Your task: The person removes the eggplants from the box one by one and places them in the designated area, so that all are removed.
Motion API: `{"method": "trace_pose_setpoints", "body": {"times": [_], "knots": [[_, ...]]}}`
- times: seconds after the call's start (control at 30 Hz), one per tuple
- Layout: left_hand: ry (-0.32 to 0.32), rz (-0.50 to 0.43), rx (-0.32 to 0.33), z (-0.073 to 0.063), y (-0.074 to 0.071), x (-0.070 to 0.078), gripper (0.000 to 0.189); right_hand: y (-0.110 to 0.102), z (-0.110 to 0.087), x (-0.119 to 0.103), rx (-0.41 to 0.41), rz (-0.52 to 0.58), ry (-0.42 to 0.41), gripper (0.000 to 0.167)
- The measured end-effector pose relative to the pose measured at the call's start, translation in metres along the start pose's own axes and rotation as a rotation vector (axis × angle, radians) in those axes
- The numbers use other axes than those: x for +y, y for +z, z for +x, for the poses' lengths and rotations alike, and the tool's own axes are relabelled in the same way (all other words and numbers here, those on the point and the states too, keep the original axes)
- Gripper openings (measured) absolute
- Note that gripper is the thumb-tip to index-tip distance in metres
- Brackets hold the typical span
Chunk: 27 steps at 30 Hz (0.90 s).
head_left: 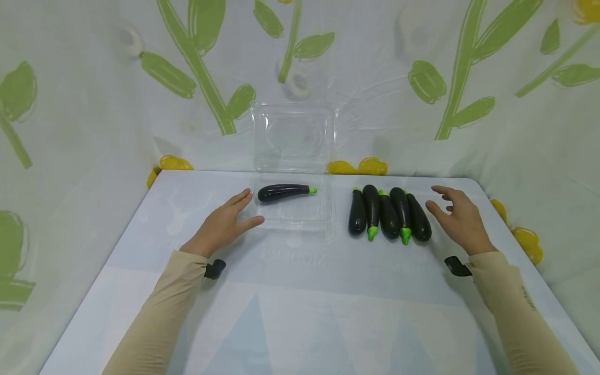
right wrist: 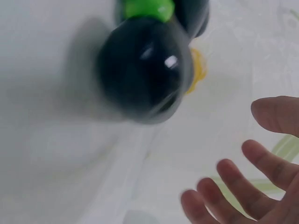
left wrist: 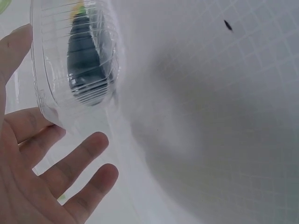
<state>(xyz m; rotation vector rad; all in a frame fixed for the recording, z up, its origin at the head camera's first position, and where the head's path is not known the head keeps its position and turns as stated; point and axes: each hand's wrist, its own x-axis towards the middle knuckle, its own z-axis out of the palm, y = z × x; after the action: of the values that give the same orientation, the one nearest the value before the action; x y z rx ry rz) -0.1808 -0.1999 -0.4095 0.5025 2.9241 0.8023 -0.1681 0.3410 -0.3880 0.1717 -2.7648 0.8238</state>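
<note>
One dark eggplant (head_left: 283,192) with a green stem end lies across the base of a clear plastic clamshell box (head_left: 300,223), whose lid (head_left: 294,136) stands raised at the back. At the box's left edge is my left hand (head_left: 220,225), thumb and fingers spread apart. In the left wrist view its fingers are right at the box (left wrist: 46,100) rim; whether they press on it I cannot tell. Several more eggplants (head_left: 389,216) lie side by side to the right of the box. Just right of the outermost eggplant (right wrist: 140,70), my right hand (head_left: 461,221) hovers with fingers apart, holding nothing.
Everything rests on a white table (head_left: 300,323) with pale blue triangle patterns. Behind and beside it hangs a white curtain (head_left: 375,104) printed with green leaves and yellow flowers. A dark wrist device (head_left: 215,269) sits at the left cuff, and another dark device (head_left: 457,266) at the right.
</note>
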Motion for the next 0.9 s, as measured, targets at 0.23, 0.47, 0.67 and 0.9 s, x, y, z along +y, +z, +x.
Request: {"method": "trace_pose_setpoints", "body": {"times": [0.23, 0.47, 0.67, 0.9], "knots": [[0.003, -0.001, 0.001, 0.001, -0.001, 0.0, 0.09, 0.006, 0.011, -0.03, 0.06, 0.032, -0.114, 0.052], [-0.006, -0.018, 0.002, -0.002, -0.001, 0.002, 0.09, 0.011, 0.019, -0.069, 0.038, 0.054, -0.219, 0.052], [-0.017, -0.035, 0.004, -0.002, 0.003, 0.003, 0.09, 0.025, 0.024, -0.095, 0.021, 0.085, -0.33, 0.053], [-0.017, -0.024, 0.023, -0.003, 0.002, 0.003, 0.087, 0.05, 0.034, -0.125, -0.066, 0.104, -0.408, 0.054]]}}
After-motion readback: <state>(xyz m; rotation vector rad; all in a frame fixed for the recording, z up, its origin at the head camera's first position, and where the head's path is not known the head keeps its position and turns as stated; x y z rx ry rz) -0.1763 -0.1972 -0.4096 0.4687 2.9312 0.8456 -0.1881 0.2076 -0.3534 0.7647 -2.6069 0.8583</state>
